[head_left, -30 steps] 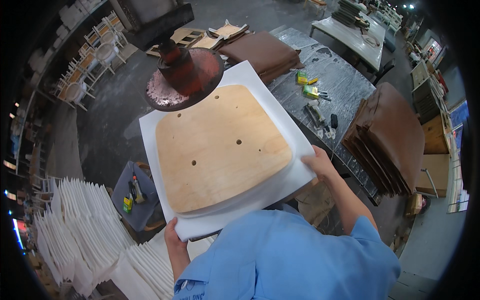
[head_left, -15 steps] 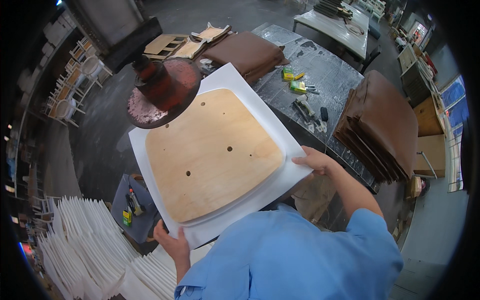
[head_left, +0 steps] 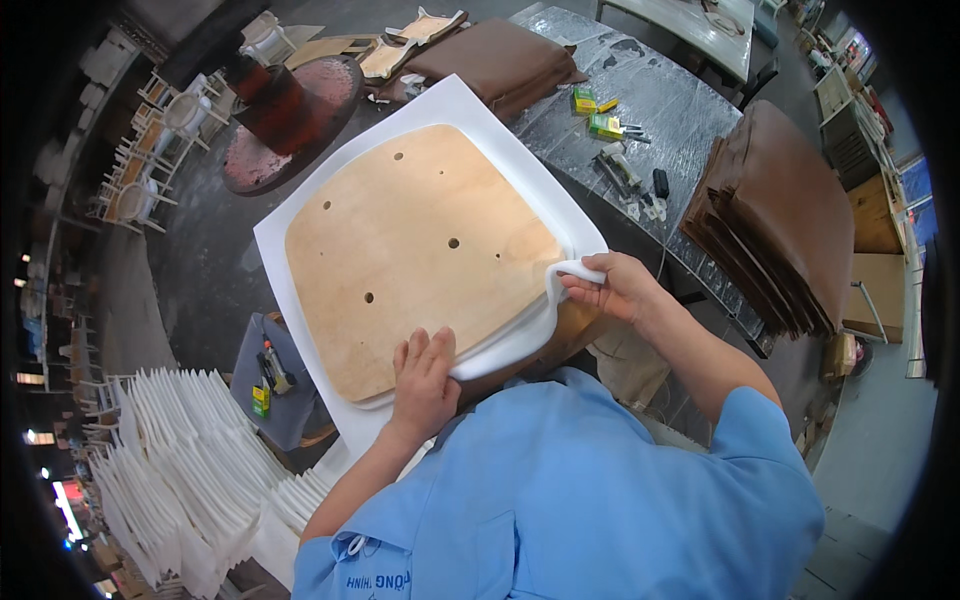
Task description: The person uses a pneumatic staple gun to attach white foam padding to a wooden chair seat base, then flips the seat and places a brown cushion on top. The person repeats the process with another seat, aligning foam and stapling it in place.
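Left hand (head_left: 424, 385) flat on smooth plywood seat board (head_left: 415, 250), right hand (head_left: 612, 285) curling soft white foam (head_left: 470, 110)

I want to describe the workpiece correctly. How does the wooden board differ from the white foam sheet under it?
The wooden board is tan with several drilled holes; the white foam sheet is plain white. The board is smaller, so the foam shows around its edges. The board lies flat and rigid, pressed by the left hand; the foam bends where the right hand curls its edge up. Both have a rounded square outline.
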`<state>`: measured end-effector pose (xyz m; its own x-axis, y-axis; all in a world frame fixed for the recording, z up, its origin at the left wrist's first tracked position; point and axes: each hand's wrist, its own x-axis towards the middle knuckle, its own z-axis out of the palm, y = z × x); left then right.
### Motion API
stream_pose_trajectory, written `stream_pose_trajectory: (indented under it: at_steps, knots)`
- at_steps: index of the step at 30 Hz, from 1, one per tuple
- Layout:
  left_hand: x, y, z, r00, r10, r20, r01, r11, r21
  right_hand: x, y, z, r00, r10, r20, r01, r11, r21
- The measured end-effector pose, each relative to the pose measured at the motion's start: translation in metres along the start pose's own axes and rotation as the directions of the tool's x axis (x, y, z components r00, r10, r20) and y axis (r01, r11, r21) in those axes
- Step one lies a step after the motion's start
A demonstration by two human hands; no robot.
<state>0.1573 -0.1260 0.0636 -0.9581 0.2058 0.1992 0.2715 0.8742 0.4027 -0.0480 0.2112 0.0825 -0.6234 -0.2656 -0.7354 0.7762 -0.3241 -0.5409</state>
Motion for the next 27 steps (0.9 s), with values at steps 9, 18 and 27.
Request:
stream_pose_trajectory:
  at_steps: [9,18,27]
  knots:
    - [0.006,0.005,-0.017,0.998,-0.051,0.044,0.055,0.995,-0.089,-0.010,-0.004,-0.014,1.000,0.027,-0.010,-0.027,0.999,0.023]
    - [0.015,-0.056,-0.047,0.940,-0.317,-0.128,0.234,0.869,-0.436,0.014,-0.058,-0.067,0.751,-0.649,0.117,0.389,0.293,-0.873]
    - [0.093,-0.170,-0.068,0.839,-0.343,-0.422,0.389,0.921,0.026,0.144,-0.072,0.203,0.407,-0.578,0.707,0.746,-0.236,-0.622]
